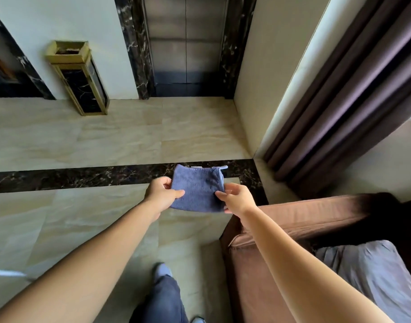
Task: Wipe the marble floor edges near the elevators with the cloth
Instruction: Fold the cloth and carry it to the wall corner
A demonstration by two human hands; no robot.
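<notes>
Forearms (pixel 95 248) outstretched, left hand (pixel 163 193) and right hand (pixel 238 199) each pinching blue cloth (pixel 197 190), white tag (pixel 196 167) unreadable

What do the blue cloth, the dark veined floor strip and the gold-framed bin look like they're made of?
Blue cloth: soft terry or microfibre, fuzzy nap. Dark veined floor strip: polished marble or a look-alike, pale veins, glossy. Gold-framed bin: likely brass-toned metal frame, dark veined stone panels.

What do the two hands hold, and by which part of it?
The folded blue terry cloth. The left hand pinches its left edge and the right hand pinches its right edge.
</notes>
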